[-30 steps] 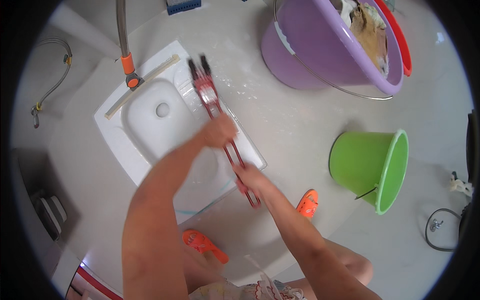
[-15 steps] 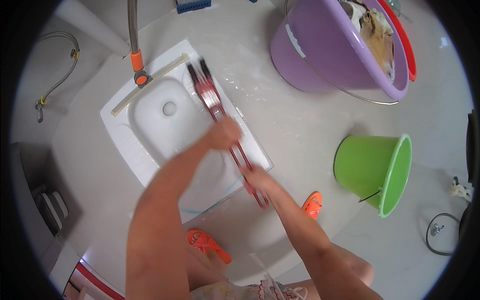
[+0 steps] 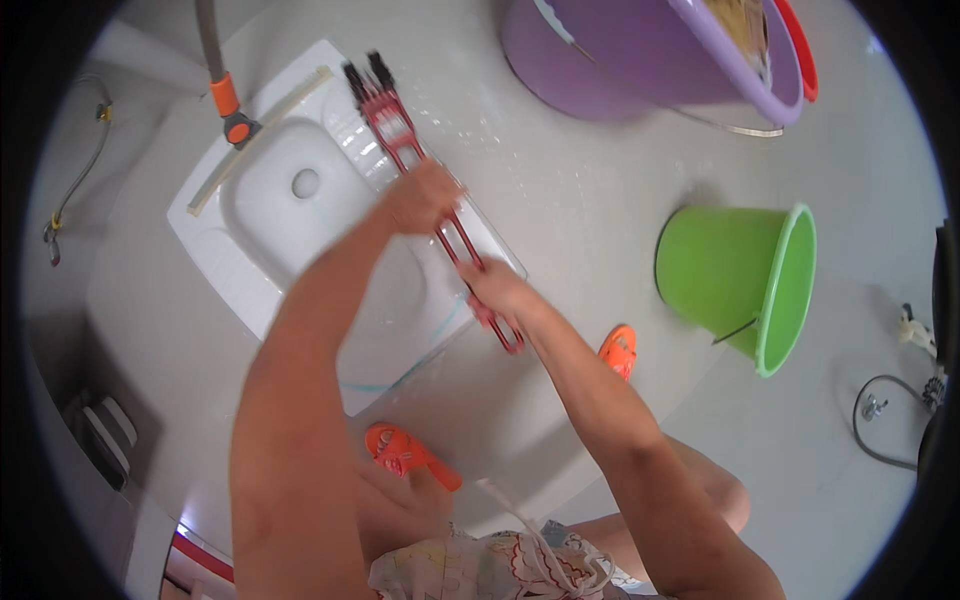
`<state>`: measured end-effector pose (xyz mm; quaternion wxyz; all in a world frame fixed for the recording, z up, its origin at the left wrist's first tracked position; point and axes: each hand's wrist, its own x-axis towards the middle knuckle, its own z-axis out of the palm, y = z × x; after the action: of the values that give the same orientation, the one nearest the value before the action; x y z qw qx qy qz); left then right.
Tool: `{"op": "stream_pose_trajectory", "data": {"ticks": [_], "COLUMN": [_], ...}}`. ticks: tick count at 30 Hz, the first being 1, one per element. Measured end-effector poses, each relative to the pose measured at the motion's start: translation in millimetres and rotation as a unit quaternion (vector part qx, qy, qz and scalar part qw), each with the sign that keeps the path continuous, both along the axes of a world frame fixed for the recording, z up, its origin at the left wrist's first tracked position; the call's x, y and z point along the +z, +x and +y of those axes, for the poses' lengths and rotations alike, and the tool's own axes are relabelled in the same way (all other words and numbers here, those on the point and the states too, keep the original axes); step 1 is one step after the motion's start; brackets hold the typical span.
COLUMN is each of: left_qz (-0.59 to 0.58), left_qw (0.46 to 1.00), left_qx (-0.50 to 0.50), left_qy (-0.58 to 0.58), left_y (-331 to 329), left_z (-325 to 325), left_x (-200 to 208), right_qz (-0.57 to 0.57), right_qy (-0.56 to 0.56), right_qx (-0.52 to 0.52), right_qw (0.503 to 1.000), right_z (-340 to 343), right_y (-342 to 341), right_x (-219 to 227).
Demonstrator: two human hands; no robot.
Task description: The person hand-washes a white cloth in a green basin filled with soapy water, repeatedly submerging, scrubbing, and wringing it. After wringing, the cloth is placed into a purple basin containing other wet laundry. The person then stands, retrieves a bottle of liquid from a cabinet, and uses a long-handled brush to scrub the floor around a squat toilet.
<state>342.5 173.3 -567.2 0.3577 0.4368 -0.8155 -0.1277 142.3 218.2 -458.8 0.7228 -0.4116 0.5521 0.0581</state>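
A red long-handled scrub brush (image 3: 391, 122) with dark bristles lies slantwise over the right rim of a white squat toilet (image 3: 205, 225). Its bristle end points to the far left. My left hand (image 3: 425, 197) wraps round the middle of the handle. Lower down, my right hand (image 3: 496, 287) is closed on the handle near its looped lower end. The bristles are at the ribbed right side of the toilet, near its far corner; whether they touch it cannot be told. Hands and brush are slightly blurred.
A purple bucket (image 3: 600, 65) holding things stands far right, with something red (image 3: 797, 50) behind it. A green bucket (image 3: 715, 265) sits to the right. A grey pipe with an orange collar (image 3: 226, 97) reaches the toilet's far left edge. Orange slippers (image 3: 400, 452) are on my feet.
The view has shifted, so most things sit higher in the picture. Along the toilet's right side the brush has slid slightly forward and outward, both hands still on its handle.
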Motion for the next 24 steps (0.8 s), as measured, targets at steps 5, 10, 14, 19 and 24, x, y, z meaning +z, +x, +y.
{"op": "stream_pose_trajectory", "data": {"ticks": [5, 10, 14, 19, 24], "left_qz": [-0.037, 0.091, 0.154, 0.012, 0.08], "left_qw": [0.993, 0.988, 0.954, 0.905, 0.889], "left_qx": [-0.085, -0.025, 0.118, 0.274, 0.285], "left_qy": [0.072, 0.123, 0.228, 0.324, 0.349], "left_y": [-133, -316, -286, -211, -252], "left_z": [67, 129, 150, 204, 109], "left_x": [16, 70, 71, 56, 80], "right_qz": [0.121, 0.369, 0.306, 0.171, 0.254], "right_qy": [0.091, 0.135, 0.116, 0.029, 0.018], "right_qx": [0.025, 0.113, 0.298, 0.539, 0.556], "right_qw": [0.988, 0.913, 0.896, 0.824, 0.791], "right_z": [50, 56, 18, 0, -99], "right_y": [-108, -241, -215, -135, -131], "right_x": [45, 139, 117, 53, 108]}}
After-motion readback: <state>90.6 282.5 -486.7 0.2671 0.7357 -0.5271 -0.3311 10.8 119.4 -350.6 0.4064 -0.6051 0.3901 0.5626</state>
